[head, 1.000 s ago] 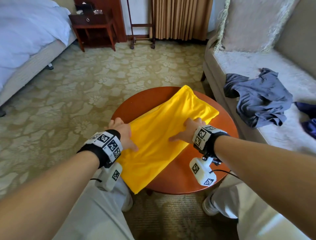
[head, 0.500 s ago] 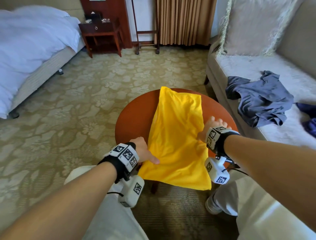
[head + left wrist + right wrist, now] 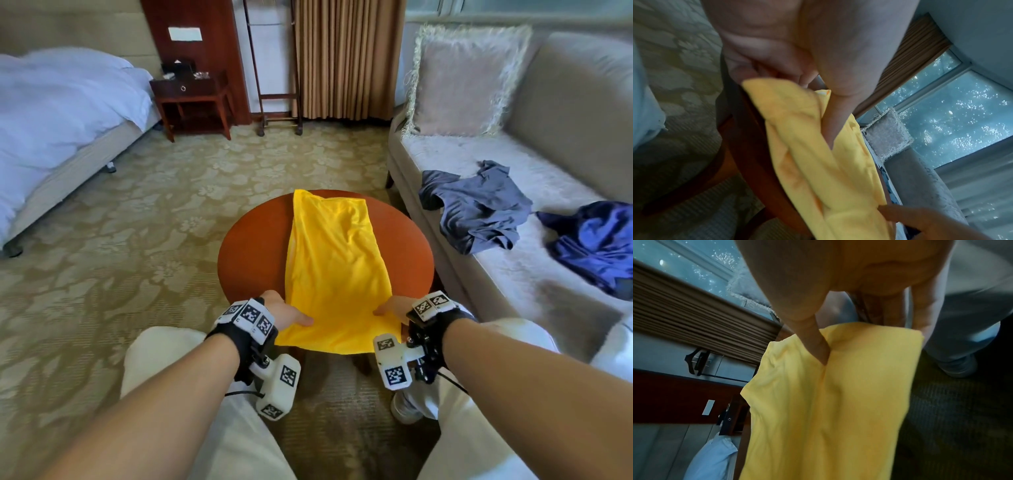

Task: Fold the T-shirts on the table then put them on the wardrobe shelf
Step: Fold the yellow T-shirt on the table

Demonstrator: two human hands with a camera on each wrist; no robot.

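Your left hand (image 3: 286,313) pinches the near left corner of the yellow T-shirt (image 3: 334,270), thumb on top and the other fingers (image 3: 764,71) curled under the cloth. Your right hand (image 3: 394,308) grips the near right corner the same way, thumb pressed into the fabric and fingers (image 3: 918,311) tucked behind the edge. The shirt lies as a long, narrow strip, already folded lengthwise, running from your hands straight away from you across the round worktop (image 3: 253,246). Its near end hangs over the edge closest to you, and its far end reaches almost to the opposite rim. The cloth looks thin, soft and smooth, with a few shallow creases, so it will probably sag and slip unless you carry both corners evenly. The worktop is polished reddish wood. By the look of it, you are partway through folding this shirt, and the next move is likely to lift both near corners and bring them over to the far end, keeping the edges lined up. To your right, on a pale, plush sofa (image 3: 513,161), lie a crumpled grey garment (image 3: 479,209) and a crumpled blue garment (image 3: 596,240), neither one folded. The wardrobe shelf is not in view. A patterned carpet (image 3: 137,240) covers the floor.
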